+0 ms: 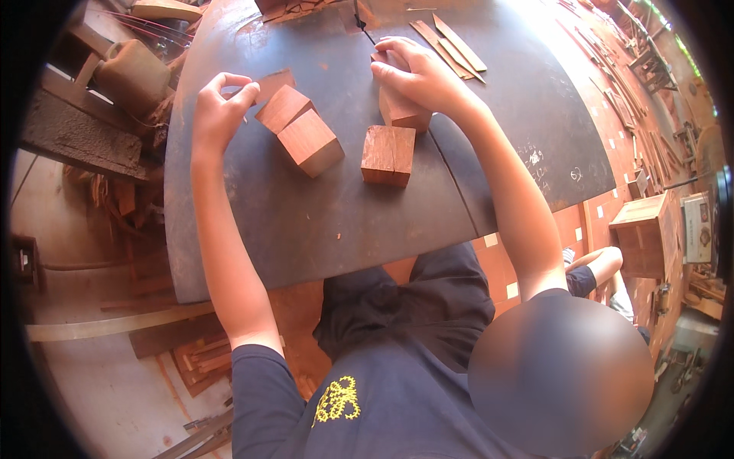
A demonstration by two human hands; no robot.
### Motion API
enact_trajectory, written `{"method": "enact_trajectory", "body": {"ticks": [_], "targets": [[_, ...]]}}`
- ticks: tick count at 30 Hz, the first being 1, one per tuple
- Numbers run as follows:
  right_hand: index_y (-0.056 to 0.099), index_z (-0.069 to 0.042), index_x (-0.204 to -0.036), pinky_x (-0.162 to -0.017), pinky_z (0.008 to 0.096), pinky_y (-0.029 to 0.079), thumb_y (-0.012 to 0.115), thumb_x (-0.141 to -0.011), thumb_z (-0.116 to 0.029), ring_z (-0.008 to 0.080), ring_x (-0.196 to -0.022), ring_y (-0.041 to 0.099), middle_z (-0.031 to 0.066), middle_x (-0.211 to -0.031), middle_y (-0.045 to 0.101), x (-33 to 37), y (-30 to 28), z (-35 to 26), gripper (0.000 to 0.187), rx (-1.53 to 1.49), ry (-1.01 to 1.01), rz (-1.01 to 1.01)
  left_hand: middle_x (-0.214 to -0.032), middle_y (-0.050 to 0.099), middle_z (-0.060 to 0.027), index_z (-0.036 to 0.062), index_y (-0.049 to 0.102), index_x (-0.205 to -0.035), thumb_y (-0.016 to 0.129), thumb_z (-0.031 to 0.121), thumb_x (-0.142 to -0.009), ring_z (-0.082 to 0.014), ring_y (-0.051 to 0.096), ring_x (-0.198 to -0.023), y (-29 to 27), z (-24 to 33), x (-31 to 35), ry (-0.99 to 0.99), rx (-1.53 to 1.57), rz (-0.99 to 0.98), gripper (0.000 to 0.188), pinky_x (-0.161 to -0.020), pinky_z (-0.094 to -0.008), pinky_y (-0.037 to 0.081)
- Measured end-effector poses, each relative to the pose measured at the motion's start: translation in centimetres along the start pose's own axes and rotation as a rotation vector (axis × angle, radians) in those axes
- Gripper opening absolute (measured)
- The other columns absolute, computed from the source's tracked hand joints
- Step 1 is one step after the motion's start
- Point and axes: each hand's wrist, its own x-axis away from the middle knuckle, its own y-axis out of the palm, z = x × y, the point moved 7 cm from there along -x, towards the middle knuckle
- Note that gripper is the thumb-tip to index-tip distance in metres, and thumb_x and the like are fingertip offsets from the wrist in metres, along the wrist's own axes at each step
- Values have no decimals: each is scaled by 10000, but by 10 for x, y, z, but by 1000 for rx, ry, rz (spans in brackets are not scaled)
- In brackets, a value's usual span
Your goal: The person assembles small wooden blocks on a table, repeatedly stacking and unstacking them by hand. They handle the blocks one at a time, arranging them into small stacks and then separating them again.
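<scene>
Over the left side of the dark table point(321, 222), my left hand point(220, 115) is closed in a pinch. A thin pale bit shows under its fingertips, too small to name. Just beside those fingers lies a flat wooden piece point(275, 83). Two reddish wooden blocks, a farther one point(283, 107) and a nearer one point(312, 144), sit touching in a slanted row. My right hand point(424, 75) is curled over a wooden block point(404, 111), hiding part of it. Another wooden block point(388, 155) with a dark crack stands in front of that one.
Several thin pointed wood strips point(451, 47) lie beyond my right hand. A dark seam point(455, 183) crosses the tabletop. At left are a tan plastic jug point(131, 76) and a rough dark beam point(76, 122). Another person's leg point(600, 268) and a wooden box point(641, 233) are at right.
</scene>
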Motion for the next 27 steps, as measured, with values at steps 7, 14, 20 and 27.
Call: {"method": "enact_trajectory", "body": {"ticks": [7,14,20,27], "targets": [[575,-11,-1293,-1041,401,443,601,-950,-416,317,-1238,559,171,-1321,593,1,2,0,532,7,-4,3,-1234,657,-154,-38,612,-1234,642,99,-841,-212,641,-1084,4,-1,0,79,-41,-63,418,-920,-315,502],[574,0,-1285,-1033,350,432,624,-946,-375,262,-1192,580,155,-1275,610,2,0,-5,508,-3,-20,24,-1128,713,-190,-29,666,-1166,633,162,-846,-260,690,-1031,11,-16,-6,71,-50,-68,374,-915,-342,527],[571,-12,-1296,-1063,400,418,644,-922,-398,317,-1251,551,199,-1309,596,1,-4,-5,542,-54,-34,9,-1125,671,-209,-30,670,-1124,678,470,-900,-331,613,-1079,36,13,4,209,-237,11,548,-962,-409,468],[613,8,-1240,-1007,407,468,631,-934,-369,337,-1182,602,215,-1249,631,4,-11,-14,486,-82,10,16,-1270,588,-192,5,642,-1193,633,489,-932,-351,496,-1234,58,34,16,278,-273,-55,550,-1051,-427,400]]}}
